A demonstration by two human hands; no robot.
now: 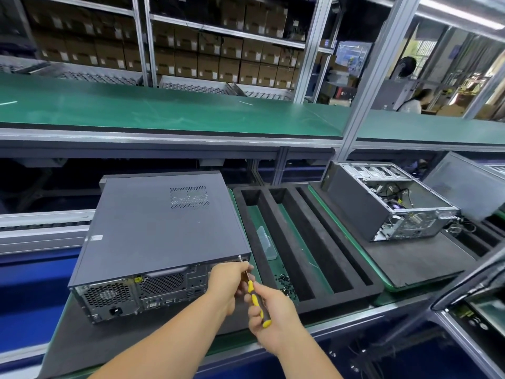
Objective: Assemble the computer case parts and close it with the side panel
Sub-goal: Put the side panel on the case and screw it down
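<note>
- Right hand [269, 310] nearest, wrapped round yellow-and-black screwdriver [255, 298], shaft angled up-left toward rear top corner of computer case [164, 231].
- Left hand [228, 283] just beyond, fingertips pinching screwdriver shaft near the tip.
- Computer case flat on green conveyor mat [65, 332], side panel [161, 222] on top, closed.
- Loose black screws [287, 284] in foam tray [308, 242] to the right.
- Open case [393, 203] farther right, interior exposed.

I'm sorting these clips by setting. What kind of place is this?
Most likely a computer assembly line in a factory. A closed computer case and an open one sit on foam trays along a bench, with shelves of cardboard boxes behind. The hands work a screwdriver at the case's rear.
</note>
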